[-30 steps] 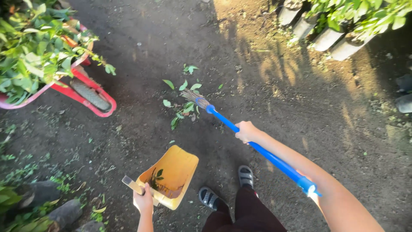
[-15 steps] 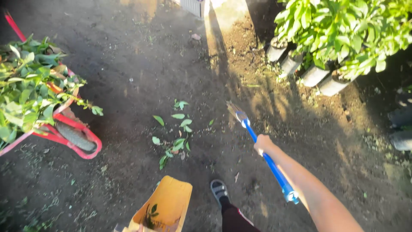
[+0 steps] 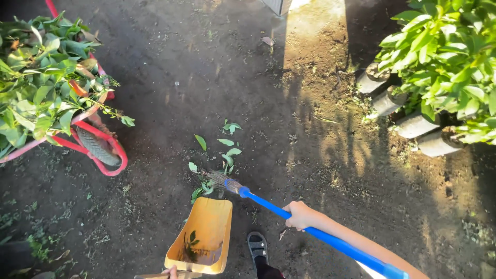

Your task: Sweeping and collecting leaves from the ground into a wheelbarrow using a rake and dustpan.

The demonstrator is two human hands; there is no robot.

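Observation:
My right hand (image 3: 298,215) grips the blue handle of a broom (image 3: 268,204). Its brown bristles (image 3: 222,182) touch the soil beside a scatter of green leaves (image 3: 223,155), just in front of the mouth of a yellow dustpan (image 3: 204,235). A few leaves lie inside the dustpan. My left hand (image 3: 171,270) shows only as fingertips at the bottom edge, on the dustpan's wooden handle (image 3: 155,276). My sandalled foot (image 3: 257,247) stands right of the dustpan.
A red wheelbarrow (image 3: 98,147) heaped with leafy cuttings (image 3: 36,77) stands at the left. Several potted plants in pale bags (image 3: 413,124) with green foliage (image 3: 449,57) line the right side. The ground is dark soil with sunlit patches.
The broom head has swung from the right of the leaves down and left to the dustpan's mouth. The view has tilted, so the dustpan and my left hand show a little more.

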